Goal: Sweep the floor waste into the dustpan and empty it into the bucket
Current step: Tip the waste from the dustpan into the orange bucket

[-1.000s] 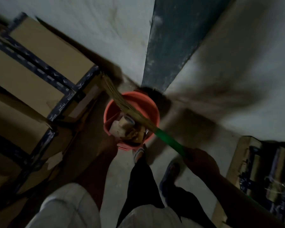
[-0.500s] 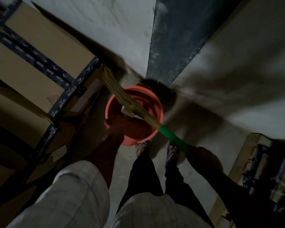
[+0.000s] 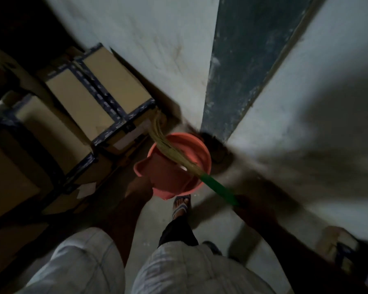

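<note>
Fingers (image 3: 146, 183) of left hand (image 3: 139, 187) round dustpan (image 3: 166, 174) inside bucket (image 3: 192, 144), right hand (image 3: 251, 209) round broom (image 3: 217, 186).

One bucket (image 3: 200, 145), one dustpan (image 3: 162, 173) and one broom (image 3: 218, 188) are counted. Two hands are seen, the left hand (image 3: 139, 186) and the right hand (image 3: 251, 207). At least three cardboard boxes (image 3: 79, 103) are made out.

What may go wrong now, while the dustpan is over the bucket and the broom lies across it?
1. One corner of the dustpan juts beyond the rim of the bucket, toward the cardboard boxes, so its contents may spill onto the floor.
2. The broom lies across the bucket's mouth; its bristles could flick dirt back out.
3. The foot stands close to the bucket in dim light and might knock it.
</note>
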Available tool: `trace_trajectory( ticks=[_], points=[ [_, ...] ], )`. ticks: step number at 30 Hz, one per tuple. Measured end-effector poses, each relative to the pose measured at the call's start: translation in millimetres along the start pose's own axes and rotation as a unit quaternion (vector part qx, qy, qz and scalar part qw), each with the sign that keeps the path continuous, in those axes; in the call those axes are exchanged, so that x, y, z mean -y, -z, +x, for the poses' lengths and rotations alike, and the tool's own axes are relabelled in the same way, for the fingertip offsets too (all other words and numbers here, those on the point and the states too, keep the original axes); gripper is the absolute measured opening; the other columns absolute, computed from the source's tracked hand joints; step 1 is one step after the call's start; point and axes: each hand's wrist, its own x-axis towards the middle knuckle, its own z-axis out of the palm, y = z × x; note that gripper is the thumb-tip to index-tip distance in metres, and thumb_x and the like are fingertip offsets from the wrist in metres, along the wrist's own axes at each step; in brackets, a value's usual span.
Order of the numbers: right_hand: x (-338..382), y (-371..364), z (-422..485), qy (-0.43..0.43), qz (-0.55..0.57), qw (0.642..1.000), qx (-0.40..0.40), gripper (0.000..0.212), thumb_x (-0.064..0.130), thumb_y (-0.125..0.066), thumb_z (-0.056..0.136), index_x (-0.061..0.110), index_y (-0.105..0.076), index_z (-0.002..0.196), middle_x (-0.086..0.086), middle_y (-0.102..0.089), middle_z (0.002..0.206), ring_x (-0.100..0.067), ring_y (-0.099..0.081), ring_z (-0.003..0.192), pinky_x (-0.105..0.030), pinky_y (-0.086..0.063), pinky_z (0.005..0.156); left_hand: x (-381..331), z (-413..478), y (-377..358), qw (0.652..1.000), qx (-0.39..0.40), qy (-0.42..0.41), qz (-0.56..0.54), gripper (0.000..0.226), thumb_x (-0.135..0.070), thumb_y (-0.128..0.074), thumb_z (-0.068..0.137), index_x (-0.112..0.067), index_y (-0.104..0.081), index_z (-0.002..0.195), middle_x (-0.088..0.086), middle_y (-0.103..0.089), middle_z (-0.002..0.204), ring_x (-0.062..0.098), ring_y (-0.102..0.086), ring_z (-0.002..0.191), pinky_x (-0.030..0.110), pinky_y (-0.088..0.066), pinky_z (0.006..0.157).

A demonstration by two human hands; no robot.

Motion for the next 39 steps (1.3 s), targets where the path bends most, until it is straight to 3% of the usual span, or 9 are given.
trace_trajectory(
  ticks=[3,6,9,11,14,19,25,31,39],
  points=[
    [-18,-1,-13,0.059,0.011,0.998,-0.001,0.040,0.031,-0.067,0.089,0.018,-0.065,0.126,-0.008,-0.068,0.117,-0.023,-0.062,0.109,-0.023,-0.039,0.084,18,-49,-18,0.999,-0.047,-0.002,-0.005,0.033,-0.021,-0.046,0.101,-0.007,-0.060,0.127,0.014,-0.062,0.126,0.032,-0.059,0.116,0.028,-0.040,0.079],
    [-54,-20,-17,0.100,0.035,0.994,-0.003,0.060,0.056,-0.060,0.070,0.021,-0.073,0.116,-0.002,-0.073,0.112,-0.021,-0.067,0.107,-0.023,-0.045,0.086,53,-100,-56,0.997,-0.067,-0.007,0.030,0.033,-0.026,-0.049,0.098,-0.010,-0.056,0.126,0.014,-0.063,0.125,0.033,-0.061,0.113,0.036,-0.048,0.088],
    [-52,-21,-59,0.144,0.032,0.989,-0.004,0.045,0.035,-0.077,0.074,0.021,-0.072,0.117,0.001,-0.073,0.113,-0.012,-0.067,0.102,-0.022,-0.048,0.087,92,-156,-101,0.995,-0.094,0.016,0.001,0.041,-0.032,-0.056,0.093,-0.013,-0.054,0.129,0.013,-0.062,0.127,0.034,-0.059,0.116,0.038,-0.047,0.093],
    [-41,-23,-81,0.181,0.001,0.983,0.015,0.031,0.018,-0.078,0.079,0.018,-0.076,0.110,0.005,-0.076,0.098,-0.004,-0.067,0.086,-0.014,-0.043,0.071,110,-203,-123,0.992,-0.107,0.040,-0.046,0.039,-0.029,-0.057,0.091,-0.013,-0.057,0.126,0.013,-0.065,0.124,0.033,-0.061,0.113,0.037,-0.048,0.090],
    [-21,-33,-101,0.242,-0.060,0.968,0.034,0.027,0.015,-0.077,0.076,0.042,-0.076,0.082,0.012,-0.071,0.067,-0.002,-0.063,0.063,-0.028,-0.047,0.061,135,-267,-147,0.978,-0.140,0.088,-0.126,0.031,-0.021,-0.058,0.090,-0.012,-0.063,0.119,0.013,-0.067,0.118,0.035,-0.063,0.108,0.038,-0.051,0.086],
    [40,-82,-136,0.347,-0.164,0.917,0.107,0.038,0.032,-0.074,0.073,0.033,-0.072,0.110,0.007,-0.074,0.106,-0.008,-0.067,0.091,-0.029,-0.053,0.082,206,-351,-197,0.928,-0.191,0.216,-0.237,0.029,-0.029,-0.059,0.089,-0.014,-0.062,0.114,0.015,-0.069,0.115,0.034,-0.064,0.107,0.036,-0.052,0.084],
    [121,-168,-215,0.447,-0.264,0.841,0.154,0.042,0.039,-0.071,0.078,0.033,-0.069,0.119,0.007,-0.073,0.103,-0.004,-0.064,0.074,-0.025,-0.053,0.068,294,-442,-257,0.854,-0.275,0.306,-0.318,0.026,-0.033,-0.059,0.091,-0.015,-0.060,0.109,0.015,-0.071,0.106,0.036,-0.064,0.104,0.040,-0.052,0.080],
    [166,-303,-325,0.523,-0.316,0.766,0.202,0.053,0.048,-0.070,0.072,0.030,-0.069,0.121,0.008,-0.072,0.114,-0.009,-0.066,0.094,-0.028,-0.052,0.079,389,-553,-345,0.794,-0.292,0.401,-0.352,0.027,-0.039,-0.059,0.088,-0.023,-0.059,0.110,0.005,-0.070,0.108,0.030,-0.065,0.102,0.033,-0.049,0.073],
    [167,-473,-469,0.583,-0.376,0.672,0.258,0.047,0.034,-0.078,0.077,0.023,-0.070,0.121,0.001,-0.072,0.115,-0.014,-0.067,0.100,-0.027,-0.051,0.084,487,-682,-457,0.718,-0.302,0.490,-0.392,0.033,-0.041,-0.063,0.084,-0.021,-0.062,0.111,0.008,-0.069,0.112,0.030,-0.063,0.107,0.034,-0.049,0.077]
  ],
)
